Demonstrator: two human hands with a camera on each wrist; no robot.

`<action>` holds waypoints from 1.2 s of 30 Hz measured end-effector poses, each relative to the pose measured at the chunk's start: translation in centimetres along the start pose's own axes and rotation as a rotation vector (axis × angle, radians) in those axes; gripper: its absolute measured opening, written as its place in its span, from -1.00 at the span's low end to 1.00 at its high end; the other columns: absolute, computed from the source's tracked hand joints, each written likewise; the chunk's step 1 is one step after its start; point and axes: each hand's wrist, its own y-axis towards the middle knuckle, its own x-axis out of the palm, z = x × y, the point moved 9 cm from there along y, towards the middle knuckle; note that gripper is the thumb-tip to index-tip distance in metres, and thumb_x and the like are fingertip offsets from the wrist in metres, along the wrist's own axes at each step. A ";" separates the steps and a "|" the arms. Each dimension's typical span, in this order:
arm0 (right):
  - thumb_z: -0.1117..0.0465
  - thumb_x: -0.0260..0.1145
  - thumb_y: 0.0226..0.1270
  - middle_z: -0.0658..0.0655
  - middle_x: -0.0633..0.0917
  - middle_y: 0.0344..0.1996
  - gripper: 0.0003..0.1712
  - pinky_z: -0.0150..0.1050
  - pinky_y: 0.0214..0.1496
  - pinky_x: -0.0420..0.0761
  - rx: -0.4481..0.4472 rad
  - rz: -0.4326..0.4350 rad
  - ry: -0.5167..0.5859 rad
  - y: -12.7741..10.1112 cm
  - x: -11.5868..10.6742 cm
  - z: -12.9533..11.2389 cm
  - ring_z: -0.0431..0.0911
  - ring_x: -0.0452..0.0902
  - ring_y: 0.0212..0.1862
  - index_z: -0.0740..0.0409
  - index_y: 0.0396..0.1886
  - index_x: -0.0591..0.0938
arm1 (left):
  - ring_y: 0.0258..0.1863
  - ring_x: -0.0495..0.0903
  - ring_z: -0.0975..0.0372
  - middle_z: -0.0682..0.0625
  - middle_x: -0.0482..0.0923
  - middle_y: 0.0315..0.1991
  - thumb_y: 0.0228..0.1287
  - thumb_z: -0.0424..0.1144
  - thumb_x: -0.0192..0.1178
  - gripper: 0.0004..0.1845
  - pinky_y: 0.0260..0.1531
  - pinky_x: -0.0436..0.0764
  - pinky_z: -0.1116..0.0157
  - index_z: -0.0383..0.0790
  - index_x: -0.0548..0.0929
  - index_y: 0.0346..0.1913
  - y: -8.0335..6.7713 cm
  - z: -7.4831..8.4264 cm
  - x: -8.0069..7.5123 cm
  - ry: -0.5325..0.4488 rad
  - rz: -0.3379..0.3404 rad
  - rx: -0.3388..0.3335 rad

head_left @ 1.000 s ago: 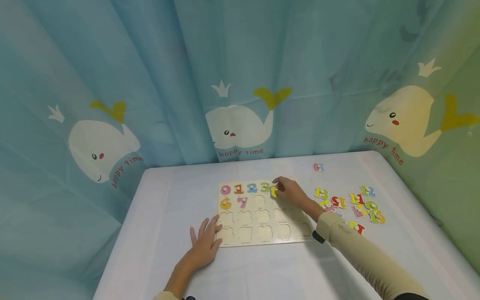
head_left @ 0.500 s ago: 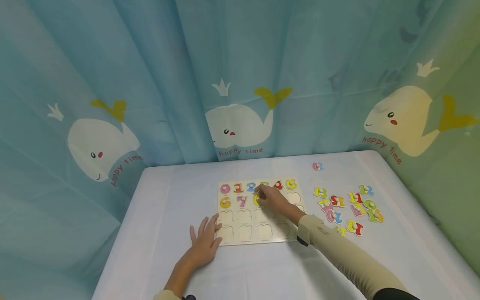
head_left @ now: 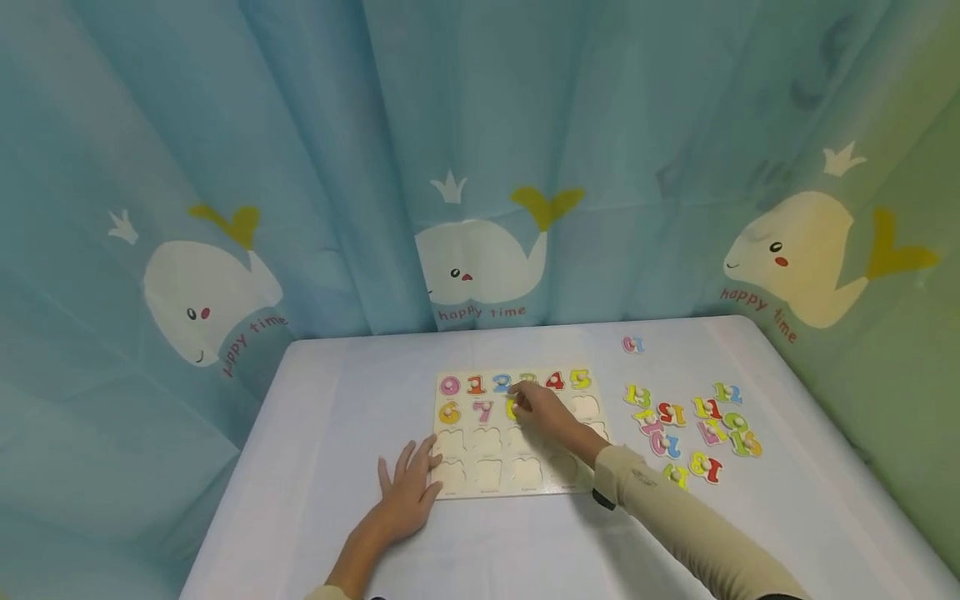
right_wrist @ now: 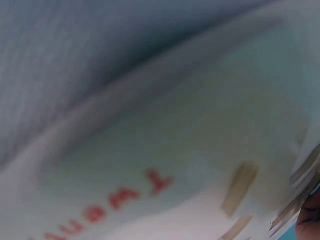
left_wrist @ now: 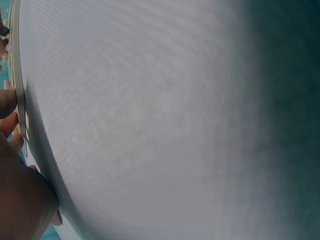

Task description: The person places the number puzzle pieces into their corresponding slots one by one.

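Note:
A wooden number puzzle board [head_left: 470,475] lies flat on the white table. The 0 [head_left: 450,385] to 5 [head_left: 581,379] fill its top row; below sit the orange 6 [head_left: 449,412] and pink 7 [head_left: 482,412]. My right hand [head_left: 543,412] pinches a yellow number puzzle piece [head_left: 511,409] over the spot right of the 7, and my fingers hide most of it. At the board's left edge rests my left hand [head_left: 408,497], fingers spread, tips touching the rim. Red lettering on the board [right_wrist: 160,182] fills the right wrist view, with a fingertip at the lower right.
Several loose number pieces lie right of the board, among them a red 15 [head_left: 671,414], a yellow and red 18 [head_left: 706,467] and a 13 [head_left: 637,397]. A pink and blue 10 [head_left: 633,344] sits near the back edge. A blue whale-print curtain [head_left: 330,167] hangs behind.
My right hand has moved left along the board with the yellow piece, from over the 4 to beside the 7, and stayed there. The left hand has kept its place.

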 end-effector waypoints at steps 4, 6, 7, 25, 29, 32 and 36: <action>0.32 0.21 0.32 -0.01 0.56 -0.33 -0.72 -0.20 -0.14 0.51 0.036 0.001 -0.007 -0.5 -0.8 0.9 -0.17 0.46 -0.27 0.19 0.02 0.55 | 0.40 -0.12 -0.13 -0.07 0.46 0.18 0.34 -0.25 0.04 -0.33 0.13 -0.46 -0.31 -0.27 0.05 0.43 0.0 0.2 0.1 -0.003 0.007 0.014; 0.31 0.19 0.34 -0.01 0.57 -0.34 -0.73 -0.20 -0.15 0.51 0.035 0.010 -0.029 -0.8 -1.4 1.3 -0.17 0.47 -0.28 0.20 0.02 0.55 | 0.40 -0.12 -0.13 -0.07 0.46 0.18 0.34 -0.25 0.04 -0.34 0.13 -0.46 -0.31 -0.27 0.05 0.43 0.0 0.2 0.2 0.002 0.010 0.016; 0.32 0.19 0.34 0.00 0.57 -0.35 -0.73 -0.19 -0.16 0.51 0.028 0.015 -0.045 -0.9 -1.8 1.4 -0.16 0.47 -0.28 0.21 0.02 0.55 | 0.40 -0.12 -0.13 -0.07 0.46 0.18 0.34 -0.25 0.05 -0.34 0.14 -0.46 -0.31 -0.27 0.05 0.42 0.0 0.2 0.2 0.004 0.013 0.016; 0.32 0.09 0.38 0.19 0.61 -0.30 -0.75 -0.17 -0.33 0.51 0.144 0.205 -0.156 -5.7 -13.0 7.9 -0.02 0.51 -0.31 0.33 -0.03 0.56 | 0.40 -0.12 -0.12 -0.07 0.43 0.20 0.33 -0.26 0.06 -0.34 0.14 -0.47 -0.30 -0.24 0.07 0.42 -0.1 0.1 0.2 0.007 0.007 -0.009; 0.34 0.03 0.40 0.25 0.60 -0.27 -0.72 -0.18 -0.39 0.48 0.179 0.256 -0.148 -7.3 -15.5 9.8 -0.02 0.46 -0.36 0.38 0.00 0.54 | 0.40 -0.14 -0.11 -0.07 0.40 0.23 0.33 -0.25 0.05 -0.34 0.14 -0.47 -0.29 -0.23 0.07 0.43 -0.1 -0.1 0.3 0.010 0.003 -0.014; 0.33 -0.01 0.42 0.31 0.57 -0.19 -0.68 -0.12 -0.32 0.50 0.256 0.280 -0.149 -8.5 -17.2 11.6 0.04 0.45 -0.29 0.39 0.05 0.51 | 0.40 -0.14 -0.12 -0.07 0.40 0.23 0.33 -0.25 0.05 -0.34 0.14 -0.47 -0.30 -0.24 0.06 0.43 -0.1 -0.1 0.3 0.012 0.005 -0.010; 0.30 -0.04 0.43 0.38 0.52 -0.07 -0.65 0.03 -0.11 0.48 0.349 0.291 -0.156 -10.4 -19.2 13.7 0.13 0.43 -0.15 0.39 0.10 0.46 | 0.40 -0.13 -0.12 -0.07 0.43 0.20 0.33 -0.27 0.05 -0.33 0.13 -0.48 -0.29 -0.26 0.05 0.43 -0.1 0.0 0.2 0.003 0.008 0.001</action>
